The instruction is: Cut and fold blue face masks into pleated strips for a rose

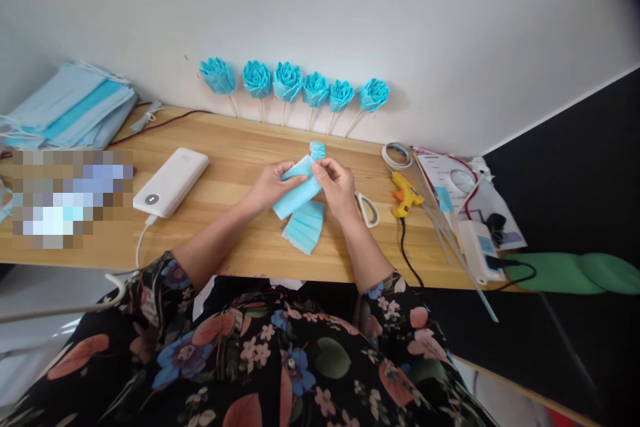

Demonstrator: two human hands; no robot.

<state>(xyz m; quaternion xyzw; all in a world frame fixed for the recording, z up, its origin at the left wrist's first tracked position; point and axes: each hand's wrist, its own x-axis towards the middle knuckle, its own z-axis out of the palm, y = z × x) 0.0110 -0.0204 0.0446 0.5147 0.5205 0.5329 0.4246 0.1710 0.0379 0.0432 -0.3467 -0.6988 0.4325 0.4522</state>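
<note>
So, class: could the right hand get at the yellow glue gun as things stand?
Probably yes: the glue gun lies just beyond the scissors, with open table between, but the right hand first must release the blue strip.

Left hand (273, 187), right hand (336, 185), fingers pinched

No text, brand or number can be read anywhere. The sheet (453, 177) at the right end of the desk (235, 147) bears print, and the white box (481, 248) beside it carries a small blue label, but both are too small and blurred to make out. The power bank (171, 181) shows only a round button, no lettering.
</note>
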